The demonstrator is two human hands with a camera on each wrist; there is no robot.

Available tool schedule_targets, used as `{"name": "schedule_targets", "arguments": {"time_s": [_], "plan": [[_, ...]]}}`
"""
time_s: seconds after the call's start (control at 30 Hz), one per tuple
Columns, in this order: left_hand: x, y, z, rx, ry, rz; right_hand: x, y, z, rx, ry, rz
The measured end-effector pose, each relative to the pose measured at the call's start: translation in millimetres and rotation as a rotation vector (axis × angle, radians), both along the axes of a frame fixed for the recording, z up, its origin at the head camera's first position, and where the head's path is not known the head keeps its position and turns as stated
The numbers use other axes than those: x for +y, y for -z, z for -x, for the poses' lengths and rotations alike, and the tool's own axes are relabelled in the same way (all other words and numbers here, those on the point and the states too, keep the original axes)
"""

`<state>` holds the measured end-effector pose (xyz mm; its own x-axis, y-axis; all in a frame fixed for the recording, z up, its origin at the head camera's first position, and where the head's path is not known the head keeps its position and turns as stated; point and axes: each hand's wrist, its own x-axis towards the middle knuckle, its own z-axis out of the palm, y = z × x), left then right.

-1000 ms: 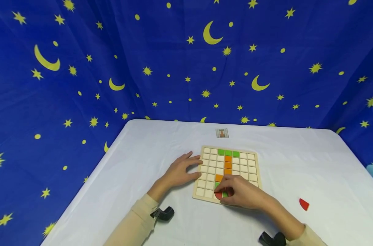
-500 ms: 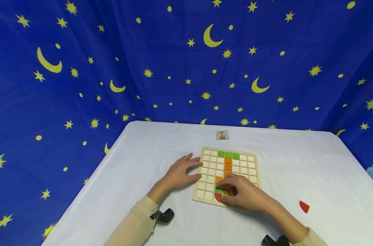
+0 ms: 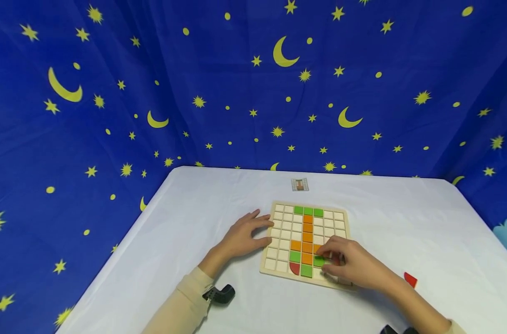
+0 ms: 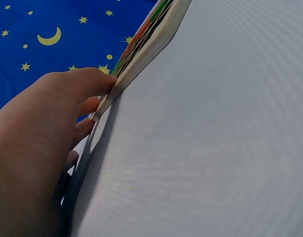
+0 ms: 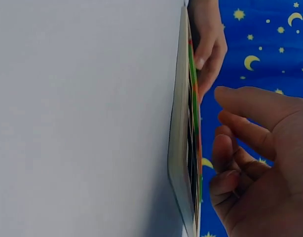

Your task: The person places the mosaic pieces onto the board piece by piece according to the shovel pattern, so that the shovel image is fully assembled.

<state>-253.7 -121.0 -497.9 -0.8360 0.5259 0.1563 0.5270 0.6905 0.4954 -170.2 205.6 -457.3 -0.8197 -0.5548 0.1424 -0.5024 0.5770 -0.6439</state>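
Observation:
A square wooden grid board (image 3: 281,254) lies on the table with coloured tiles in its cells. Orange tiles (image 3: 307,237) form a column crossed by a short row, with green tiles (image 3: 308,211) along the top and more lower down. A red quarter-round tile (image 3: 294,268) sits in the bottom row. My left hand (image 3: 242,235) rests its fingertips against the board's left edge, fingers extended. Over the board's lower right hovers my right hand (image 3: 355,263), thumb and fingers apart and loosely bent; the right wrist view shows nothing between them. This hand hides several cells.
A loose red quarter-round tile (image 3: 411,279) lies on the white table right of the board, close to my right forearm. Behind the board is a small card (image 3: 300,184) printed with a grid pattern. A blue star-and-moon cloth (image 3: 236,93) stands around the table.
My right hand has let go of the red quarter-round tile in the bottom row and moved right, uncovering orange and green tiles. The left hand has stayed at the board's edge.

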Motion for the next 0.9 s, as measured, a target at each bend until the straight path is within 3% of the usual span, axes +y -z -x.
{"name": "schedule_targets", "arguments": {"time_s": [0.2, 0.57, 0.9], "plan": [[-0.4, 0.8, -1.5, -0.010, -0.004, 0.000, 18, -0.4, -5.2, -0.024, 0.066, -0.004], [0.4, -1.6, -0.1, 0.009, 0.003, -0.007, 53, -0.1, -12.1, 0.093, 0.137, 0.018], [-0.4, -1.6, -1.0, 0.007, 0.006, 0.013, 97, -1.0, -23.1, 0.022, 0.251, -0.084]]}}
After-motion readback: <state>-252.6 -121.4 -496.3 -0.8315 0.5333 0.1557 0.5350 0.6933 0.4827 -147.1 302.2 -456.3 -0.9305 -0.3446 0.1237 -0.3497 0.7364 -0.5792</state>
